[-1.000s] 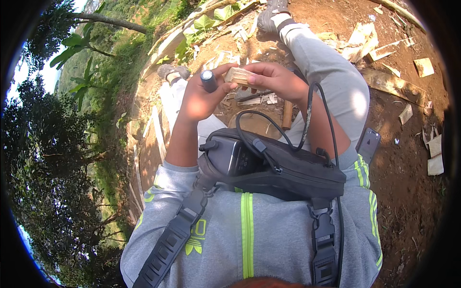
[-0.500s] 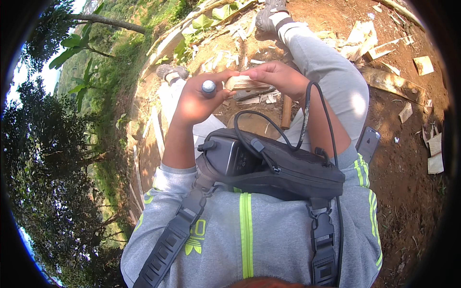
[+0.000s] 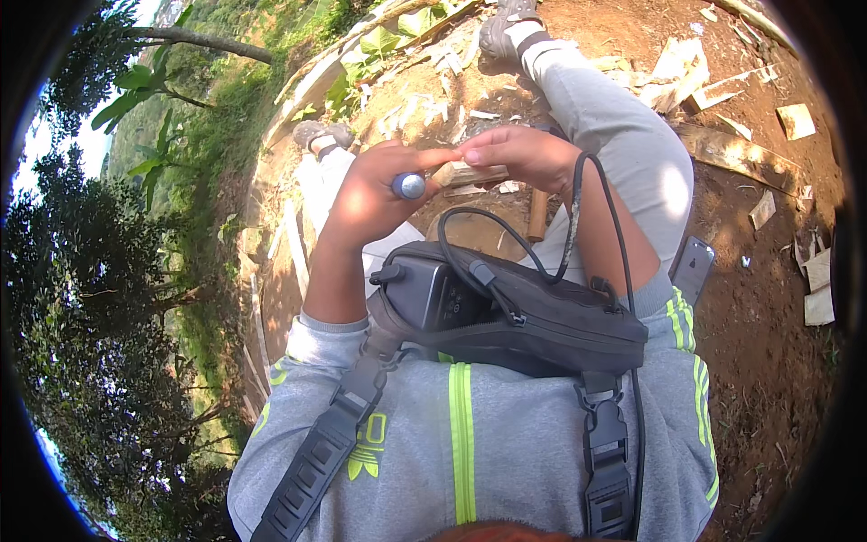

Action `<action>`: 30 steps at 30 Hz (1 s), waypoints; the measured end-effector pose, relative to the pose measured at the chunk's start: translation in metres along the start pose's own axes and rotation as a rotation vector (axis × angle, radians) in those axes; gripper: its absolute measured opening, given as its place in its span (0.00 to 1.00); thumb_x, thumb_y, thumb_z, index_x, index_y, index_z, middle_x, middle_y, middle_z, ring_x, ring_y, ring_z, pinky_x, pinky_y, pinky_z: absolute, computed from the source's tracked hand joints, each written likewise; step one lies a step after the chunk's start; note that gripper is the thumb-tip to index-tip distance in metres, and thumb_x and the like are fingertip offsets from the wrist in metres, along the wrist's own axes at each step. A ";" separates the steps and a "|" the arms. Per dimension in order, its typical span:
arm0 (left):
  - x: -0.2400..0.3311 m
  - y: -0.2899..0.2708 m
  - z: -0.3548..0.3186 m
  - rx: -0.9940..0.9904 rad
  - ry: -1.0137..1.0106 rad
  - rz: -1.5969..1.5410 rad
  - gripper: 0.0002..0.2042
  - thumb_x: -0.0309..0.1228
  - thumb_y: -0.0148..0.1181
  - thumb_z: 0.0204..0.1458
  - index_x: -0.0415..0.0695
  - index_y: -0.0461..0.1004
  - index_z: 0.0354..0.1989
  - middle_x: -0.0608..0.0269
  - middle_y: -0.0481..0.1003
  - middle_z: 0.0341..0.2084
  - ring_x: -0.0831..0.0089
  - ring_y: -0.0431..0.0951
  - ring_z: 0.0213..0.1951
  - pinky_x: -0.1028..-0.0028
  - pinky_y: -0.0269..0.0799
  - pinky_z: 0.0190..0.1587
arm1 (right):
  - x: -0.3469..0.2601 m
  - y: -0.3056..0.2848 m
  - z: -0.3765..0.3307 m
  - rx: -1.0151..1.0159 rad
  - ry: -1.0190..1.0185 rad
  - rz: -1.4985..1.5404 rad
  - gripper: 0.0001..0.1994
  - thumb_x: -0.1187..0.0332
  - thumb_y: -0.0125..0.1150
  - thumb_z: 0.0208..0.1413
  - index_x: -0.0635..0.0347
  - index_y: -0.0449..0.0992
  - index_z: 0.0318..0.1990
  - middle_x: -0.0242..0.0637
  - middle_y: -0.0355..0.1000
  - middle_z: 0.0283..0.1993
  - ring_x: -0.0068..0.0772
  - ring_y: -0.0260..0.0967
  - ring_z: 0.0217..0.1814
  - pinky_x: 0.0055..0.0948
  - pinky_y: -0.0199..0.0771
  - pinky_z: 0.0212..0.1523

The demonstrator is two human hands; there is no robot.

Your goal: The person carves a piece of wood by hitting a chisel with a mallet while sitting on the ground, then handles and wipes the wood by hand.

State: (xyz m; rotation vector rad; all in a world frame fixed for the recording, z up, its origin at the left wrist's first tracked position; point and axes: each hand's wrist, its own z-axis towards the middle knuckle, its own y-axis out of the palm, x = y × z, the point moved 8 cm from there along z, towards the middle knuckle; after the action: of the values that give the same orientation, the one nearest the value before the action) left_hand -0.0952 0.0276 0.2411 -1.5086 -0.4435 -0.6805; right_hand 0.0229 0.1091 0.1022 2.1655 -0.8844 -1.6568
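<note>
- While seated on bare reddish earth with both legs stretched forward, the person holds both hands raised in front of the chest, above the lap.
- Left hand [image 3: 370, 194]: closed in a fist around a blue-handled tool [image 3: 408, 186]; only the rounded butt end of the handle shows, facing the camera, so the working end cannot be told.
- Right hand [image 3: 524, 154]: fingers curled down over a small pale wood piece [image 3: 465, 173], pinching it from above; the piece lies roughly level, its near end just beside the tool handle.
- Hands: close together, the left thumb touching or nearly touching the wood piece; which of the two cannot be told.
- Black pouch [image 3: 524, 312]: strapped across the chest over a grey sweatshirt with lime stripes; a black cable [image 3: 578, 217] loops up from it over the right forearm.
- Wooden handle [image 3: 537, 214]: lying on the ground between the legs, below the hands.
- Smartphone [image 3: 693, 268]: on the soil just beside the right thigh.
- Wood offcuts [image 3: 686, 77]: scattered on the ground beyond the right leg, well apart from the hands.
- Left margin: grassy slope and trees falling away below the earth ledge.
</note>
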 end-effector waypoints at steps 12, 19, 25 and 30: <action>0.009 -0.002 0.004 -0.011 0.015 0.017 0.23 0.23 0.73 0.49 0.51 0.85 0.56 0.58 0.78 0.25 0.58 0.77 0.32 0.62 0.71 0.39 | 0.003 0.000 -0.003 -0.033 0.027 0.034 0.24 0.55 0.67 0.66 0.68 0.81 0.60 0.38 0.82 0.51 0.29 0.78 0.52 0.32 0.76 0.55; 0.007 0.001 0.004 -0.018 0.003 0.048 0.26 0.18 0.72 0.47 0.48 0.85 0.57 0.60 0.76 0.24 0.63 0.74 0.30 0.64 0.72 0.40 | 0.005 -0.003 -0.001 -0.009 -0.001 0.067 0.25 0.54 0.69 0.65 0.68 0.81 0.58 0.37 0.82 0.50 0.29 0.78 0.50 0.32 0.75 0.55; 0.009 0.000 0.005 -0.048 -0.029 0.071 0.22 0.26 0.73 0.51 0.53 0.84 0.57 0.55 0.78 0.27 0.56 0.79 0.34 0.61 0.73 0.42 | 0.008 -0.004 0.003 -0.044 0.023 -0.037 0.28 0.48 0.66 0.66 0.65 0.80 0.60 0.41 0.82 0.52 0.31 0.79 0.50 0.30 0.74 0.46; 0.007 0.000 0.003 -0.048 -0.048 0.019 0.22 0.27 0.73 0.52 0.53 0.84 0.57 0.55 0.77 0.26 0.56 0.78 0.32 0.61 0.73 0.41 | 0.007 -0.003 0.001 -0.027 0.038 0.096 0.24 0.57 0.68 0.67 0.70 0.80 0.59 0.41 0.81 0.54 0.30 0.79 0.54 0.32 0.77 0.56</action>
State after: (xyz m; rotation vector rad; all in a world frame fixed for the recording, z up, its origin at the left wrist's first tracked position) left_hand -0.0898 0.0298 0.2459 -1.5749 -0.4519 -0.6455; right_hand 0.0242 0.1072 0.0943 2.0958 -0.9338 -1.5678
